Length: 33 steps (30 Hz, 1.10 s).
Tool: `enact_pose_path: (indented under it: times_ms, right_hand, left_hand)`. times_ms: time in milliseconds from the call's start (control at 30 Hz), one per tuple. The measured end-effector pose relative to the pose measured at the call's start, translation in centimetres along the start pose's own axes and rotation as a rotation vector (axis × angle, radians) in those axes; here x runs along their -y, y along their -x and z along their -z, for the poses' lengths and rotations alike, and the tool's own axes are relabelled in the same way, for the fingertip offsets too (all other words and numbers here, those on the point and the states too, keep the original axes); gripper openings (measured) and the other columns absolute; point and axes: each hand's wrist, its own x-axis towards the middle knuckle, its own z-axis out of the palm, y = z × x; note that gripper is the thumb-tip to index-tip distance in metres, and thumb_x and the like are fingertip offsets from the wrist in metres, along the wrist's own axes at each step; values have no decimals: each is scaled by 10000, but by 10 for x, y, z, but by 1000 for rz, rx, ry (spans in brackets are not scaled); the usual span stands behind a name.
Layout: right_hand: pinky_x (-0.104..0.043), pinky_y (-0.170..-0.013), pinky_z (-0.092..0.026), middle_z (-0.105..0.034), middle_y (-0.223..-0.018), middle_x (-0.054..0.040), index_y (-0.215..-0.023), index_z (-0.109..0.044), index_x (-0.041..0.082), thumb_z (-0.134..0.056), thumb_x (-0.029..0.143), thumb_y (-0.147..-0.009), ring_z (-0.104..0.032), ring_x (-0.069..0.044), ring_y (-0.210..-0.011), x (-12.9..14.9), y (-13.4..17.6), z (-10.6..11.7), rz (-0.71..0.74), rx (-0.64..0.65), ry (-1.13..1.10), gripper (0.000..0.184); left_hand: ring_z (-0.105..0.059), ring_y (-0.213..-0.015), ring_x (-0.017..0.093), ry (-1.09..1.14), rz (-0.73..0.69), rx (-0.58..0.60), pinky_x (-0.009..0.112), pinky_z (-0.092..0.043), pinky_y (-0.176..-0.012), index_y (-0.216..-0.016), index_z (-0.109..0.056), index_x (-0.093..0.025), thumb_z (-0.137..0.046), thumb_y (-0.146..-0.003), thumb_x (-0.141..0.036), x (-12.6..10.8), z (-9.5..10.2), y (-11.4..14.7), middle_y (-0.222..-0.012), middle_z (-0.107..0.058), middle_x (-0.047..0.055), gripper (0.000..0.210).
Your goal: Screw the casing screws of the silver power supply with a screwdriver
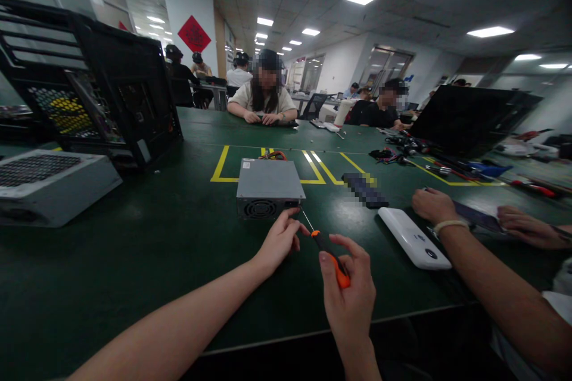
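A grey computer power supply lies on the green table, its fan grille and power socket facing me. My right hand is closed around the orange and black handle of a screwdriver, whose thin shaft points up and left to the supply's lower right corner. Whether the tip sits in a screw is too small to tell. Beside that corner is my left hand, one fingertip at the casing near the socket and another close to the shaft. Its fingers are apart, and I see nothing held in them.
An open black computer case and another power supply stand at left. To the right lie a pixelated dark object, a white device and a neighbour's hands. Cables, tools and a black panel lie beyond. Someone sits opposite.
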Motion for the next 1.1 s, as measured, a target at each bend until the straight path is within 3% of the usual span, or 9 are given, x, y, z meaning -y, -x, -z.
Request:
enact_pose_path:
  times_ms: [233,433,700,933,1100]
  right_hand:
    - [-314,-679,-501,-592,-1003,-64,-1055,-490,215,-560,265,-779,-595,-161,-771,0,0,-1,27,-31,37,289]
    - [-317,-653,-498,-604,-969,-69,-1077,-483,204,-539,350,-799,-598,-170,-755,-2,-4,-1,-23,-21,68,319]
    - [-355,-780,-480,-587,-1025,-55,-1069,-499,224,-572,277,-776,-588,-185,-885,1,-3,2,17,-30,53,307]
    - [-292,-593,-484,-601,-944,-64,-1075,-487,200,-550,354,-796,-555,-125,-612,2,-2,1,-67,-22,-53,325]
    - [-329,-716,-505,-593,-1005,-71,-1073,-457,209,-564,278,-781,-601,-170,-818,4,-2,0,-93,10,-109,319]
  left_hand:
    - [-468,-461,60,43,8,19,178,-300,-394,-1214,-393,-161,-417,-819,-270,-2,0,1,-819,-609,27,411]
    - [-462,-470,61,57,21,22,176,-304,-405,-1219,-391,-163,-415,-823,-269,-4,1,2,-812,-605,24,411]
    - [-468,-473,62,71,1,32,174,-302,-405,-1213,-399,-171,-415,-826,-292,-1,3,1,-816,-608,28,406]
    - [-464,-460,61,71,20,10,180,-301,-403,-1206,-405,-169,-427,-817,-296,-2,2,1,-811,-606,26,410]
    - [-462,-460,62,73,24,6,178,-297,-401,-1202,-405,-162,-421,-815,-284,-5,1,2,-804,-604,26,406]
